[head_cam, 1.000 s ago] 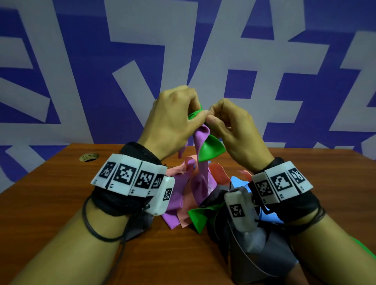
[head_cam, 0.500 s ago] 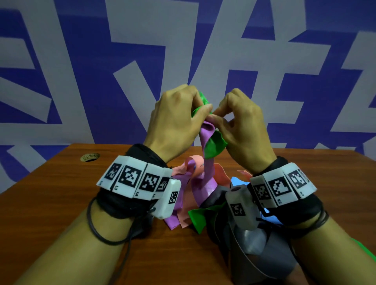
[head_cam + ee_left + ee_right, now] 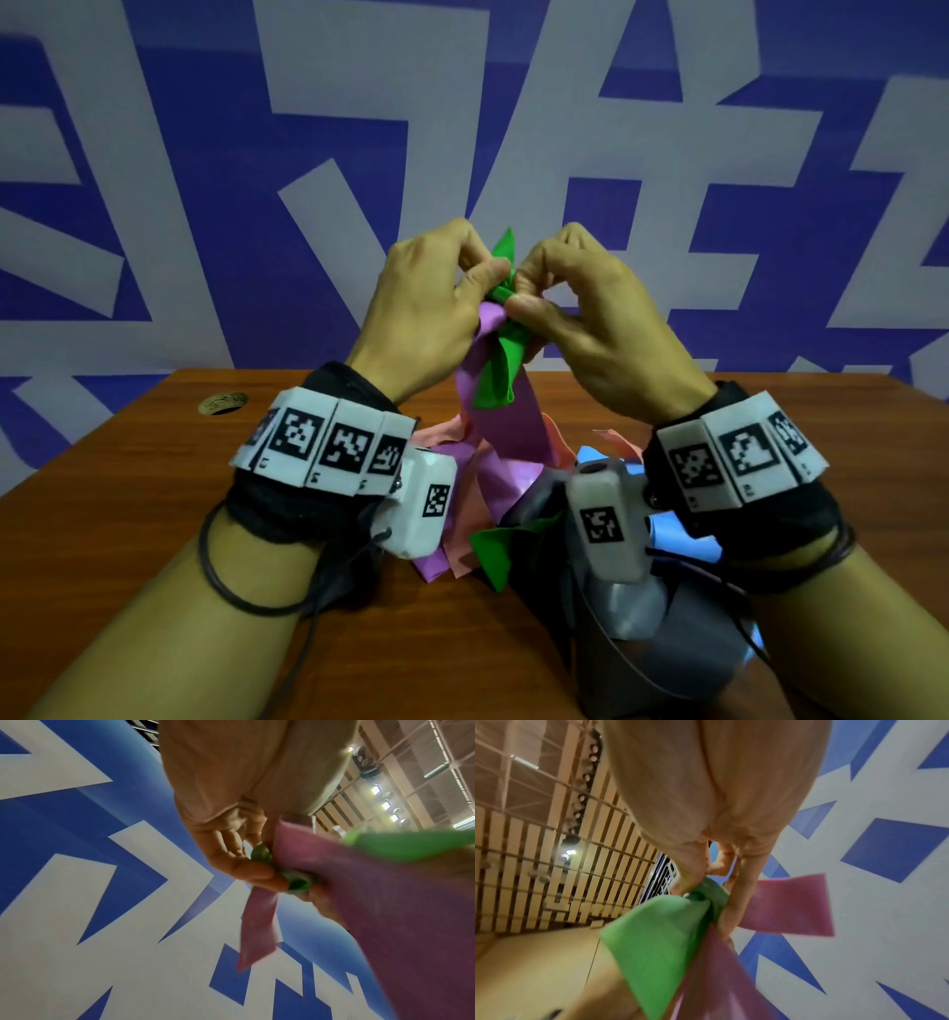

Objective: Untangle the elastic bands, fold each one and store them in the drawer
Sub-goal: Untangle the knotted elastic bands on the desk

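My left hand (image 3: 426, 303) and right hand (image 3: 590, 313) pinch the knot joining the green band (image 3: 500, 354) and purple band (image 3: 508, 421), raised above the tangled pile (image 3: 513, 503) on the near table (image 3: 128, 514); nothing looks freed, folded or stored yet.

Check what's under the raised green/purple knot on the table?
Under the knot sits a heap on the table: purple band, pink, blue, grey, another green bit. Wrists hide the rest.
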A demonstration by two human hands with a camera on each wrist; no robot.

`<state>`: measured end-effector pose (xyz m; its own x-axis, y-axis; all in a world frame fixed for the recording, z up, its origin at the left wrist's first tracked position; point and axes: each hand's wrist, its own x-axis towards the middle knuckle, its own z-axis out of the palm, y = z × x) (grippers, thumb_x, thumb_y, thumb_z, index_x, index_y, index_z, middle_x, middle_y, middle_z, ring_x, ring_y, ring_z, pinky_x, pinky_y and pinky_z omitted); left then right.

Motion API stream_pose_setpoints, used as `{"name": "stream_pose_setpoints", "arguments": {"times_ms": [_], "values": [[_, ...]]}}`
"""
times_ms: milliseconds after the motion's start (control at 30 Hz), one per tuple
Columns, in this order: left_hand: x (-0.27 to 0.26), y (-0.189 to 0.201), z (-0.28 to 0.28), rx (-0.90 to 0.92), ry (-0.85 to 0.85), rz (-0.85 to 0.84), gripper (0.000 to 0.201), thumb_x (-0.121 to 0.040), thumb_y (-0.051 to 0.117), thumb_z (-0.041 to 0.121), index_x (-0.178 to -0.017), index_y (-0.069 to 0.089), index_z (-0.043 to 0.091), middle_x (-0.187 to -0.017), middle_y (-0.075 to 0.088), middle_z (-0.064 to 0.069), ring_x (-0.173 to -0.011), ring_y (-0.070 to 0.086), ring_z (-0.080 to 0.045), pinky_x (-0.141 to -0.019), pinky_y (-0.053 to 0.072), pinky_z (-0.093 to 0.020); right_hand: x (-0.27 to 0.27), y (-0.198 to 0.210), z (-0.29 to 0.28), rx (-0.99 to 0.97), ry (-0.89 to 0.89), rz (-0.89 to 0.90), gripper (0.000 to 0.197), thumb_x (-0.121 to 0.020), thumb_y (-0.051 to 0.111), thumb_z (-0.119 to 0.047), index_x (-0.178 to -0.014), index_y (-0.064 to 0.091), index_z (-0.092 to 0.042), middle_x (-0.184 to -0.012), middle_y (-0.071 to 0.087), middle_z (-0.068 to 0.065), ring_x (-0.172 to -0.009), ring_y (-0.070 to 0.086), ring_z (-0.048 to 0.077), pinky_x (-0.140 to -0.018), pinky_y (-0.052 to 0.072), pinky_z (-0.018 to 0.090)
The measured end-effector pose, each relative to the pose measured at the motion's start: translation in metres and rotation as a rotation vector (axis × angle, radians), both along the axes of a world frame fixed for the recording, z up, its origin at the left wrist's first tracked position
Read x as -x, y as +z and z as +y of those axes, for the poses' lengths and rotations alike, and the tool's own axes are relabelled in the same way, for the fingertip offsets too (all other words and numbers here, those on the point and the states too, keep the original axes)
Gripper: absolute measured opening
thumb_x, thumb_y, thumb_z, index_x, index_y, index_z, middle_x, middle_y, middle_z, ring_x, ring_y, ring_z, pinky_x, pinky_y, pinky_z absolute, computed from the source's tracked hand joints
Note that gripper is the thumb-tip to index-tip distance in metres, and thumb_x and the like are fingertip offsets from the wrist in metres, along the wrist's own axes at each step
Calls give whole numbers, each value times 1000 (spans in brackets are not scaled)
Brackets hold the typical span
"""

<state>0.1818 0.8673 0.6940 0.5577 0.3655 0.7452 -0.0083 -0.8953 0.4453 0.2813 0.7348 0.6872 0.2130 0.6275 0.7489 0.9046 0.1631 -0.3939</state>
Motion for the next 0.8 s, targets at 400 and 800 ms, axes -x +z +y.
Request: {"name": "stream_pose_setpoints", "arguments": {"times_ms": [400,800], "values": [[3,-2,7,17,-70,-14,20,-97,61,27,-86,60,10,-78,66,-1,-64,63,-17,-63,54,-42,-9,-11,7,29,-88,93,17,-97,60,-22,-90,58,-7,-85,62,1,-79,60,14,-68,51,28],[1,-4,-2,-125,29,-103,24,-90,69,35,-79,63,14,-77,64,3,-70,58,-14,-64,51,-37,-9,-14,9,2,-141,-14,28,-87,73,-33,-88,57,-10,-76,59,6,-70,56,21,-65,47,43]]}}
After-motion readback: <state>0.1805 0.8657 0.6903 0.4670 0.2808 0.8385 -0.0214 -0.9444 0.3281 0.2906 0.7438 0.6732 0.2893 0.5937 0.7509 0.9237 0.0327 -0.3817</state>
